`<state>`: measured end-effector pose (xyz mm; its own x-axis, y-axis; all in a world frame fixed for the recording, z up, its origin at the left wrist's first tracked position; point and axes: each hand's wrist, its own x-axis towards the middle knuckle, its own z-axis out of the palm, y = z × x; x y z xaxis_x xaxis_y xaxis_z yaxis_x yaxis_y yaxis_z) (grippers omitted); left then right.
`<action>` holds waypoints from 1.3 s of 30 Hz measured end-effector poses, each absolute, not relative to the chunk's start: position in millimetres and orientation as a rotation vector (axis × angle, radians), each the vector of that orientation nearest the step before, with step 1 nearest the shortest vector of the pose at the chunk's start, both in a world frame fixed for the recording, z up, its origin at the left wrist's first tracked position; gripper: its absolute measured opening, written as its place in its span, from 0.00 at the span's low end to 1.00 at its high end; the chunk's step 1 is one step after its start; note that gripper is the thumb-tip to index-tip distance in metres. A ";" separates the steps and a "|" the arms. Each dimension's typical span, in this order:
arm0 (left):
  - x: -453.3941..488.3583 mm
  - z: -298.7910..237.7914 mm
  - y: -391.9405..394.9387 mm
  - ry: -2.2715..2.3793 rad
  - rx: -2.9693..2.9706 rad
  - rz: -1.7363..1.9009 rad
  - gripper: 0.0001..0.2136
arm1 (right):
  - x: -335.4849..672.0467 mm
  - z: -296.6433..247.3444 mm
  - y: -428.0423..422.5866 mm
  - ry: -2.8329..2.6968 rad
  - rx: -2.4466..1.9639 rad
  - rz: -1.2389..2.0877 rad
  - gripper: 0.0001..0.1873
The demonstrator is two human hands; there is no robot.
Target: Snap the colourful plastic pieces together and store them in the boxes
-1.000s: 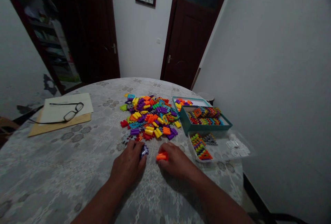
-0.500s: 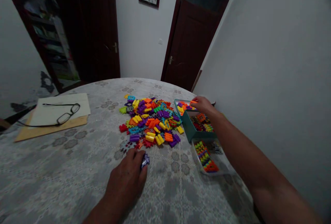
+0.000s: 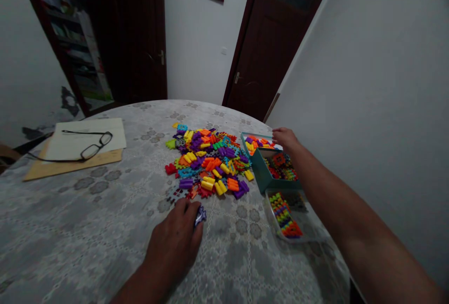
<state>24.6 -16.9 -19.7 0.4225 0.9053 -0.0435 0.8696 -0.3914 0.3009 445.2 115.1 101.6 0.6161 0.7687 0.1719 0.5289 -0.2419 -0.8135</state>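
Observation:
My left hand (image 3: pixel 175 236) rests on the tablecloth at the near side of the pile, its fingers curled round a purple, shiny gear-shaped plastic piece (image 3: pixel 200 215). Past the teal box (image 3: pixel 260 175), my right hand (image 3: pixel 286 139) hovers at the right edge of a shallow teal-rimmed tray (image 3: pixel 246 147). Its fingers look stretched out, and I see nothing in them. Orange, purple and yellow connector pieces (image 3: pixel 257 143) lie in that tray. A heap of mixed gear pieces and connectors (image 3: pixel 210 161) covers the middle of the table.
Beside the teal box, nearer me, stands a clear plastic container (image 3: pixel 271 220) with a row of colourful joined pieces (image 3: pixel 286 217). Black-framed glasses (image 3: pixel 91 150) lie on papers (image 3: pixel 59 142) at the left. A wall (image 3: pixel 368 84) rises close on the right.
The orange piece at my right fingertips is no longer in them, and that hand has drawn slightly right. My left hand keeps its piece. The whole view has shifted a little.

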 end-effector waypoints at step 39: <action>23.3 -18.8 -18.2 1.465 2.424 0.372 0.19 | 224.2 -41.6 -21.4 -2.067 -1.672 0.082 0.06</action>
